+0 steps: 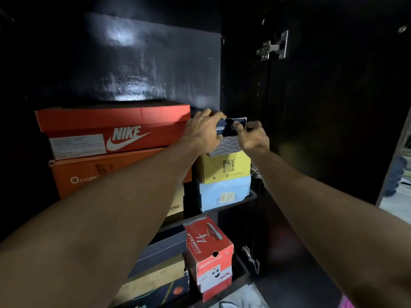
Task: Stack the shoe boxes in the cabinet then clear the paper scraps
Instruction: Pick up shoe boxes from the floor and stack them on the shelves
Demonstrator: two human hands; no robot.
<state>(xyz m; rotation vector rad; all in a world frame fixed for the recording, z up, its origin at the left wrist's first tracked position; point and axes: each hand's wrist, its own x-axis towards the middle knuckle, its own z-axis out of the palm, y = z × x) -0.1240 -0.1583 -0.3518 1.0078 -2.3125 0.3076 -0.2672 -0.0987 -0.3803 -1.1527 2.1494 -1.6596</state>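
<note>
A dark shoe box with white lettering and a grey wavy-patterned lower part tops the right-hand pile in the black cabinet. My left hand grips its left front corner, fingers over the lid. My right hand pinches its right front edge. Under it sit a yellow box with a QR code and a light blue box. To the left, a red Nike box lies on an orange box.
The lower shelf holds a red box standing on end, another red-and-white box beneath it, and dark and tan boxes at the left. The cabinet door stands open at the right, with a metal hinge. Pale floor shows past it.
</note>
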